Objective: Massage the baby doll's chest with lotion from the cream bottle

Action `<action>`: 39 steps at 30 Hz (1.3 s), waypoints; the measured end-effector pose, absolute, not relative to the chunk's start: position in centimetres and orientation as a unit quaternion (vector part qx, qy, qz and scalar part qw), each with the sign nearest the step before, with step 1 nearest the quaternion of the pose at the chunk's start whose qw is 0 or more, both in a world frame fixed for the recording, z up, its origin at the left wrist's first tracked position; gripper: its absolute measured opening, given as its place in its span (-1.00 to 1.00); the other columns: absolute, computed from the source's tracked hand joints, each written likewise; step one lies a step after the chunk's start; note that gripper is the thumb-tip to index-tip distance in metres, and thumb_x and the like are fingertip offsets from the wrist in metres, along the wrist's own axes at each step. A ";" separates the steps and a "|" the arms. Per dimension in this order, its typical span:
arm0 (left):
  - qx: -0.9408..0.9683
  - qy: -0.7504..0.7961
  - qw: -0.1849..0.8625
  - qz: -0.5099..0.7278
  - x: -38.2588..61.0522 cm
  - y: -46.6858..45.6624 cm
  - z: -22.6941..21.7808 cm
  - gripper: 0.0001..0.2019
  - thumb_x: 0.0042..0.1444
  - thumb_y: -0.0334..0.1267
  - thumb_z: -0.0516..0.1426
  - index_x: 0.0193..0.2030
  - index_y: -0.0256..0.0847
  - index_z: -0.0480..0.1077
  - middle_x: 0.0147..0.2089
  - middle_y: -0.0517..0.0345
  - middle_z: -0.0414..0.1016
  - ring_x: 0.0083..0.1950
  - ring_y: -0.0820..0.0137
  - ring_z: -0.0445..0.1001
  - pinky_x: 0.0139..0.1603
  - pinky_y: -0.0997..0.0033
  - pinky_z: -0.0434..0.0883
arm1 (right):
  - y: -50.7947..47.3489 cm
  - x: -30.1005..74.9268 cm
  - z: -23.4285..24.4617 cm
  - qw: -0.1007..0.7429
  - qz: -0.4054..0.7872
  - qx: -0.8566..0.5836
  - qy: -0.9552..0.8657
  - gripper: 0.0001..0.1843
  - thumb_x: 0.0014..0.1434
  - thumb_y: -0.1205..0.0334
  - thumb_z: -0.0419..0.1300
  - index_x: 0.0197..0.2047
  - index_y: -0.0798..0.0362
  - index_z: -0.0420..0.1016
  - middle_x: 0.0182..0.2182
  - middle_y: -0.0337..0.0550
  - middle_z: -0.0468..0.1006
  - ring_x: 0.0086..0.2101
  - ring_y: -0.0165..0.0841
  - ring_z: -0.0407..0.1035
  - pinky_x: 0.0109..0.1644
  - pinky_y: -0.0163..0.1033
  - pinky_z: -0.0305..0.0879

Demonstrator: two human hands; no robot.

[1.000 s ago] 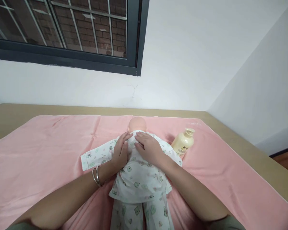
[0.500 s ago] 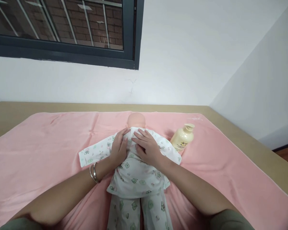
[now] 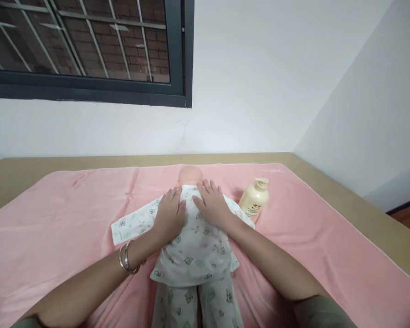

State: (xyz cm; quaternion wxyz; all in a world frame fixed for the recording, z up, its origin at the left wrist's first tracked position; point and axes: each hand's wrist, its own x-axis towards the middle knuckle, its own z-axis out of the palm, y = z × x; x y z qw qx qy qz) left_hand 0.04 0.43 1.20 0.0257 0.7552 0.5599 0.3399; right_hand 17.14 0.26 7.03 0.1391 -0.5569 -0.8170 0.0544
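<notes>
A baby doll lies on a pink towel, its bald head pointing away from me. It wears a white shirt and trousers printed with small bears. My left hand lies flat on the doll's upper body, fingers stretched toward the neck. My right hand rests flat beside it on the other shoulder, fingers slightly spread. Neither hand holds anything. Two bangles sit on my left wrist.
A cream pump bottle lies on the towel just right of the doll's sleeve. The towel covers a tan table set against a white wall. A dark-framed window is above left. Wooden floor shows at the far right.
Both hands slid a little up the doll's chest toward its neck and flattened out. The view tilted slightly.
</notes>
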 end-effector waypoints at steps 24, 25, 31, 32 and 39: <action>0.778 0.556 0.062 0.285 -0.6 1.6 3.4 -0.53 0.35 -0.15 -0.23 0.22 -0.33 0.26 0.21 -0.20 0.40 0.25 0.13 0.35 0.25 -0.02 0.31 | -2.5 17.1 7.1 0.180 0.041 -0.496 -0.848 -0.47 0.37 0.16 -0.09 0.31 0.23 0.25 0.28 0.12 0.29 0.31 -0.05 0.05 0.35 0.03 0.05; 0.780 0.552 0.042 0.292 -0.3 1.1 3.1 -0.53 0.35 -0.17 -0.22 0.23 -0.36 0.23 0.23 -0.24 0.37 0.28 0.10 0.31 0.28 -0.04 0.27 | -1.2 17.5 7.3 0.178 0.053 -0.506 -0.843 -0.47 0.40 0.15 -0.13 0.31 0.25 0.25 0.28 0.14 0.29 0.31 -0.09 0.07 0.36 0.00 0.04; 0.801 0.530 -0.057 0.274 0.8 -1.9 2.7 -0.55 0.32 -0.24 -0.16 0.25 -0.39 0.23 0.29 -0.26 0.31 0.37 0.06 0.21 0.35 -0.03 0.20 | 0.9 17.9 7.1 0.139 0.043 -0.509 -0.849 -0.47 0.41 0.20 -0.14 0.31 0.34 0.19 0.28 0.26 0.27 0.30 -0.07 0.09 0.33 0.09 0.06; 0.800 0.534 -0.049 0.269 0.5 -1.3 3.1 -0.56 0.32 -0.23 -0.17 0.23 -0.37 0.25 0.26 -0.25 0.34 0.34 0.07 0.26 0.33 -0.02 0.22 | -0.3 17.6 6.9 0.141 0.021 -0.501 -0.853 -0.46 0.39 0.22 -0.13 0.31 0.38 0.18 0.28 0.32 0.24 0.31 -0.02 0.06 0.33 0.13 0.05; 0.795 0.565 0.023 0.218 -0.8 0.8 4.7 -0.57 0.33 -0.15 -0.21 0.07 -0.30 0.36 0.05 -0.19 0.50 0.10 0.09 0.46 0.13 -0.02 0.37 | -1.3 17.2 6.6 0.164 0.035 -0.500 -0.850 -0.40 0.42 0.11 -0.19 0.35 0.33 0.16 0.32 0.29 0.18 0.34 0.00 -0.03 0.33 0.18 0.04</action>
